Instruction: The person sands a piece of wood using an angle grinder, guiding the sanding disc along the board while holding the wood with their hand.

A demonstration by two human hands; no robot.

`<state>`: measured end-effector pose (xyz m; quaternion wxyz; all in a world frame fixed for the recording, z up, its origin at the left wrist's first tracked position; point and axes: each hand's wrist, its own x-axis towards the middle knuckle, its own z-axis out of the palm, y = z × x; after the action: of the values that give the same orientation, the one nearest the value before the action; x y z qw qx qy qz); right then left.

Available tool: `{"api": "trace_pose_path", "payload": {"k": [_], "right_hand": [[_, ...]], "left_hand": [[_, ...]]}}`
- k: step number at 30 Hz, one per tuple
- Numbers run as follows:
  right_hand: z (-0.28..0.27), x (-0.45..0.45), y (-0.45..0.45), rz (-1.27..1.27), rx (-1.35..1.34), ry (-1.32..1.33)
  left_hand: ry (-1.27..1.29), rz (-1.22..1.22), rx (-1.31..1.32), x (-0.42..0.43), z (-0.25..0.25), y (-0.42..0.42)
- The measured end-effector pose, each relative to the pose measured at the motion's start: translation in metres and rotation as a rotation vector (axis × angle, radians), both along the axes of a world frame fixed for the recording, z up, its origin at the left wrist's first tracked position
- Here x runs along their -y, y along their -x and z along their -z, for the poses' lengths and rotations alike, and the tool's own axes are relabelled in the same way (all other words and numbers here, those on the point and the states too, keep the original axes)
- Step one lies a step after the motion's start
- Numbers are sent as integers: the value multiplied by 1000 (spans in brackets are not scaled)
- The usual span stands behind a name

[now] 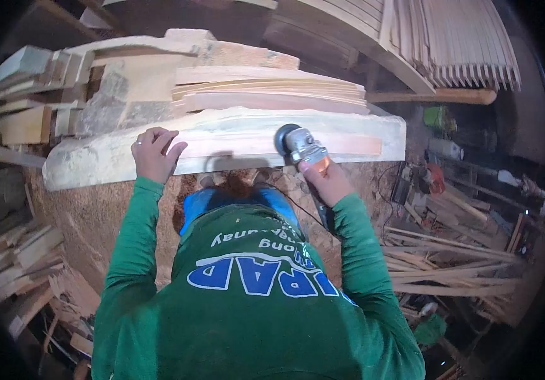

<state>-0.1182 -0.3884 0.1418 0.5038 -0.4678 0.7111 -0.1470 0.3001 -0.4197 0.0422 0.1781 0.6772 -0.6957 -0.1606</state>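
My right hand (pixel 329 182) is wrapped around the body of an angle grinder (pixel 308 149), its head silver and its disc dark and round. The disc is over a thin, pale wooden strip (pixel 241 145), which lies lengthwise on a long, rough plank bench (pixel 73 166). At the strip's left end is my left hand (pixel 155 155), fingers bent and thumb apart, with nothing visible in its grasp. Whether its fingertips press on the strip I cannot tell. A dark cord trails below the grinder.
Thin boards (pixel 269 92) are stacked just behind the bench. Cut timber blocks (pixel 28 125) pile up at left. Many slats (pixel 456 44) stand in a row at upper right. Loose offcuts (pixel 450 272) cover the floor at right, and sawdust (pixel 76 209) lies below the bench.
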Motion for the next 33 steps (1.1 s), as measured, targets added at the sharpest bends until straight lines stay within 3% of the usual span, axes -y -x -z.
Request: {"api": "trace_pose_path", "payload": {"k": [2,6,19,23,24,27,29,30,33], "right_hand": [[-13,10,-47,-77,36,-73],[18,13,-111,-178,115,-54],[3,40,-236,-532,-64,-134],[3,36,-229,-471,-110,-129],[4,33,-222,-454,-125,-126],[21,11,-181,-224,5,-43],[-14,11,-164,-71,72,-78],[-12,5,-149,-5,81,-65],[5,-7,-97,104,40,-37]], "left_hand": [[31,-22,-37,-4,6,-19],[88,-58,-97,-6,12,-50],[260,-213,-188,-13,7,-134],[217,-161,-265,-6,2,-120],[214,-51,-293,-4,4,-113],[180,218,-334,0,5,-90],[126,342,-318,5,-1,-69],[90,364,-215,6,7,-60],[80,414,-235,16,-3,-42]]}}
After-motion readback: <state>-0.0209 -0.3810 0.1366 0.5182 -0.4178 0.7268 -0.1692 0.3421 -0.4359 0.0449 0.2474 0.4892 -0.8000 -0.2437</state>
